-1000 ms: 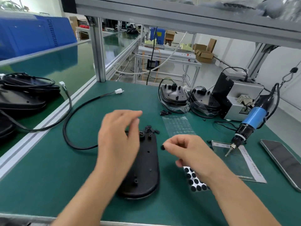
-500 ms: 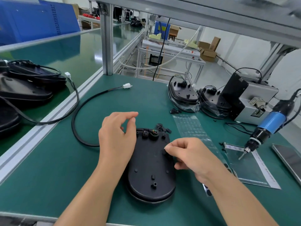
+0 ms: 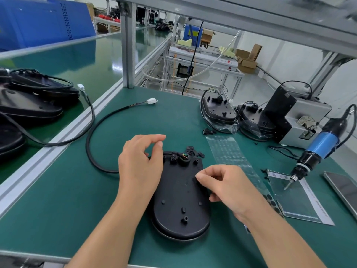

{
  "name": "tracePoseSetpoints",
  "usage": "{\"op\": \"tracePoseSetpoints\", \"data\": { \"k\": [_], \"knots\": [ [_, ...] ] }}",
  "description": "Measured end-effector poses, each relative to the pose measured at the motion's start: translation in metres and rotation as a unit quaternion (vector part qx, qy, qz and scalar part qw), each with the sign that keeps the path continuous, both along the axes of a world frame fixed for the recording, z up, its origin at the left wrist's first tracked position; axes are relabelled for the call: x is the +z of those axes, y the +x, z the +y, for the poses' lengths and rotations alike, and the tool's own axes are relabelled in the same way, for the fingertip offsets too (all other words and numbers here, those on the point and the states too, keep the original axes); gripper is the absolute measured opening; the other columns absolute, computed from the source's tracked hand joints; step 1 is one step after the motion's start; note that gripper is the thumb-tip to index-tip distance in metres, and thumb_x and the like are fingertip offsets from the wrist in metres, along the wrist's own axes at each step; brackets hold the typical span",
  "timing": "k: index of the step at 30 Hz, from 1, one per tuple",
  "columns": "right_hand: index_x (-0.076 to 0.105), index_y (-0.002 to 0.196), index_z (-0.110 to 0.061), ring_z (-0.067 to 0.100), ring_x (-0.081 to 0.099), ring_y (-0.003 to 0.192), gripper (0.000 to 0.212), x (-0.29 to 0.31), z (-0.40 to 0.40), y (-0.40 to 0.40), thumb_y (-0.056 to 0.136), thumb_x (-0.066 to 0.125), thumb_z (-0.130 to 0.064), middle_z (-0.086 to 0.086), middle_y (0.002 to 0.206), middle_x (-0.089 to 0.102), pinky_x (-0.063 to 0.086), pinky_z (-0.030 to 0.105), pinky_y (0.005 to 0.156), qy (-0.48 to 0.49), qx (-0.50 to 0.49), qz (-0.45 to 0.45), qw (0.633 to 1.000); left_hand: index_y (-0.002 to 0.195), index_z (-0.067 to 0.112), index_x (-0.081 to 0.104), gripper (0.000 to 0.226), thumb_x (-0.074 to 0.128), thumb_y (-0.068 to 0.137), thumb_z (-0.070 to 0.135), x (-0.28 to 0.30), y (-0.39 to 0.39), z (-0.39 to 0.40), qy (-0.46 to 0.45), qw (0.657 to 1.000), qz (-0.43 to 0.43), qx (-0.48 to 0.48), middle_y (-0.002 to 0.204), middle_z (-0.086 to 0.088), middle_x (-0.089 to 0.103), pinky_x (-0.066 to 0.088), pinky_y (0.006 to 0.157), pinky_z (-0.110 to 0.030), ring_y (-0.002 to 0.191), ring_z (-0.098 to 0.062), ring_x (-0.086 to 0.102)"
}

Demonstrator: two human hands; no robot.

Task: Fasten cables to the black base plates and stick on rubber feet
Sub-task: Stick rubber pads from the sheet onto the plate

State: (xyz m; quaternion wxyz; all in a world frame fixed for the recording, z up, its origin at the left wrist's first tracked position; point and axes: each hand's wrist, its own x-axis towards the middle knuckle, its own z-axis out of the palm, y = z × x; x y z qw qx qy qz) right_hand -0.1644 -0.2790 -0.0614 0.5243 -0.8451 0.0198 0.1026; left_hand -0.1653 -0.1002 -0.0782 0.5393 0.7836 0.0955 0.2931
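A black oval base plate (image 3: pixel 179 206) lies flat on the green mat in front of me. Its black cable (image 3: pixel 100 128) loops left from the plate's far end to a white plug (image 3: pixel 151 101). My right hand (image 3: pixel 228 186) pinches a small black rubber foot (image 3: pixel 195 179) and holds it against the plate's right side. My left hand (image 3: pixel 141 163) hovers over the plate's left far edge, fingers loosely curled and holding nothing. A sheet of black rubber feet (image 3: pixel 274 205) lies partly hidden under my right wrist.
Two more base plates (image 3: pixel 218 111) with cables stand at the back right beside a grey machine (image 3: pixel 301 120). A blue electric screwdriver (image 3: pixel 318 149) hangs at right above a clear sheet (image 3: pixel 297 200). Finished plates (image 3: pixel 29 105) pile on the left bench. Loose black clips (image 3: pixel 193 149) lie beyond the plate.
My right hand moved left from beside the plate and brought the rubber foot down onto the plate's right side. The left hand stayed almost still while my head shifted closer.
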Motion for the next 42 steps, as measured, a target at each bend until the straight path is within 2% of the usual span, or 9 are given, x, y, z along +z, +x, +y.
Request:
{"op": "tracePoseSetpoints", "data": {
  "k": [3, 11, 15, 19, 23, 29, 35, 37, 42],
  "knots": [
    [0.075, 0.076, -0.020, 0.006, 0.056, 0.047, 0.012, 0.001, 0.001, -0.002, 0.087, 0.069, -0.022, -0.001, 0.076, 0.072, 0.048, 0.018, 0.053, -0.024, 0.005, -0.022, 0.999, 0.092, 0.040, 0.069, 0.025, 0.058, 0.091, 0.018, 0.000, 0.000, 0.000, -0.001, 1.000, 0.003, 0.002, 0.091, 0.028, 0.061, 0.038, 0.070, -0.023, 0.065, -0.007, 0.045],
    [0.071, 0.073, -0.025, 0.004, 0.054, 0.040, 0.015, 0.004, 0.004, -0.008, 0.087, 0.068, -0.019, -0.005, 0.068, 0.070, 0.045, 0.012, 0.048, -0.081, 0.012, -0.098, 0.992, 0.091, 0.041, 0.068, 0.026, 0.058, 0.090, 0.018, -0.001, -0.001, 0.000, -0.004, 1.000, 0.002, 0.001, 0.092, 0.028, 0.062, 0.038, 0.070, -0.024, 0.062, -0.006, 0.043],
    [0.071, 0.073, -0.026, 0.003, 0.055, 0.043, 0.014, 0.001, 0.004, -0.008, 0.086, 0.068, -0.021, -0.010, 0.068, 0.069, 0.044, 0.011, 0.049, -0.089, 0.005, -0.103, 0.991, 0.086, 0.047, 0.065, 0.030, 0.059, 0.090, 0.018, 0.000, -0.001, -0.001, -0.002, 1.000, 0.008, 0.002, 0.090, 0.034, 0.060, 0.035, 0.066, -0.016, 0.063, -0.005, 0.044],
    [0.072, 0.072, -0.021, 0.002, 0.054, 0.049, 0.015, -0.003, 0.003, -0.009, 0.086, 0.068, -0.019, -0.004, 0.071, 0.071, 0.048, 0.018, 0.052, -0.047, -0.002, -0.083, 0.995, 0.085, 0.048, 0.065, 0.030, 0.059, 0.090, 0.019, 0.000, -0.001, -0.001, -0.006, 1.000, 0.011, 0.002, 0.091, 0.035, 0.060, 0.035, 0.065, -0.016, 0.063, -0.006, 0.045],
    [0.072, 0.072, -0.019, 0.003, 0.055, 0.048, 0.016, -0.004, 0.001, -0.008, 0.087, 0.067, -0.020, -0.005, 0.063, 0.068, 0.047, 0.016, 0.050, -0.010, -0.012, -0.056, 0.998, 0.086, 0.045, 0.066, 0.028, 0.059, 0.090, 0.018, 0.000, -0.001, -0.002, -0.002, 1.000, 0.012, 0.000, 0.089, 0.030, 0.061, 0.036, 0.067, -0.022, 0.064, -0.007, 0.044],
    [0.073, 0.072, -0.020, 0.004, 0.058, 0.055, 0.014, -0.006, 0.002, -0.007, 0.086, 0.069, -0.020, -0.001, 0.071, 0.071, 0.050, 0.019, 0.052, -0.021, -0.007, -0.065, 0.998, 0.088, 0.043, 0.067, 0.027, 0.059, 0.090, 0.018, -0.001, 0.000, -0.002, 0.001, 1.000, 0.015, 0.000, 0.089, 0.029, 0.061, 0.035, 0.067, -0.022, 0.065, -0.006, 0.043],
    [0.072, 0.073, -0.022, 0.010, 0.062, 0.061, 0.013, -0.008, 0.003, -0.009, 0.085, 0.069, -0.023, -0.004, 0.071, 0.071, 0.054, 0.031, 0.062, -0.052, -0.017, -0.098, 0.994, 0.089, 0.042, 0.068, 0.026, 0.059, 0.090, 0.017, -0.001, 0.000, -0.002, 0.002, 1.000, 0.017, 0.000, 0.090, 0.029, 0.061, 0.036, 0.069, -0.023, 0.067, -0.008, 0.042],
    [0.072, 0.072, -0.023, 0.007, 0.060, 0.059, 0.013, -0.009, 0.003, -0.010, 0.085, 0.070, -0.023, -0.006, 0.070, 0.070, 0.053, 0.029, 0.060, -0.058, -0.018, -0.112, 0.992, 0.089, 0.042, 0.068, 0.026, 0.059, 0.090, 0.017, -0.001, 0.000, -0.002, 0.001, 1.000, 0.017, -0.001, 0.091, 0.028, 0.061, 0.037, 0.070, -0.025, 0.066, -0.009, 0.042],
    [0.071, 0.072, -0.026, 0.001, 0.059, 0.060, 0.012, -0.011, 0.004, -0.013, 0.084, 0.070, -0.024, -0.015, 0.070, 0.068, 0.043, 0.013, 0.058, -0.086, -0.022, -0.149, 0.985, 0.090, 0.040, 0.069, 0.025, 0.059, 0.091, 0.017, -0.002, 0.000, -0.002, -0.003, 1.000, 0.016, -0.004, 0.092, 0.026, 0.062, 0.038, 0.071, -0.026, 0.068, -0.010, 0.041]
  ]
}}
